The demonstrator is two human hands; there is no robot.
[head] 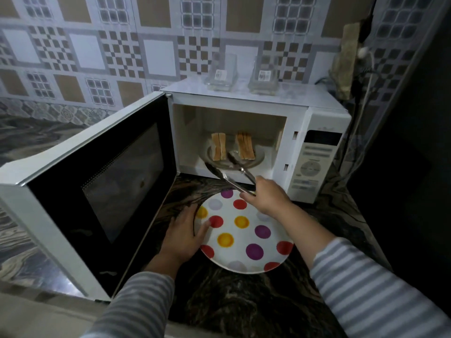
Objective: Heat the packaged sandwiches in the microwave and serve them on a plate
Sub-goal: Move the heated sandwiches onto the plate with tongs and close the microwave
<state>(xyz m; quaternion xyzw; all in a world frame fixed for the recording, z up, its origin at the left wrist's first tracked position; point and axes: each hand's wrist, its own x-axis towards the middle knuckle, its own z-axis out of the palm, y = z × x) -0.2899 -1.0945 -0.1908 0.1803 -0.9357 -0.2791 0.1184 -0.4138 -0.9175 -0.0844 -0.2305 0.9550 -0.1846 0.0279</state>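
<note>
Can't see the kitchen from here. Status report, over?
Right hand holds tongs, open, reaching into microwave. Left hand steadies empty dotted plate. Two sandwiches upright on turntable. Path clear, door open.

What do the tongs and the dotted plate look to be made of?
Tongs: metal arms by their bright glints, tips darker, perhaps coated; the right hand grips them. Dotted plate: smooth, glossy white, likely glazed ceramic, possibly melamine; the left hand holds its rim.
</note>
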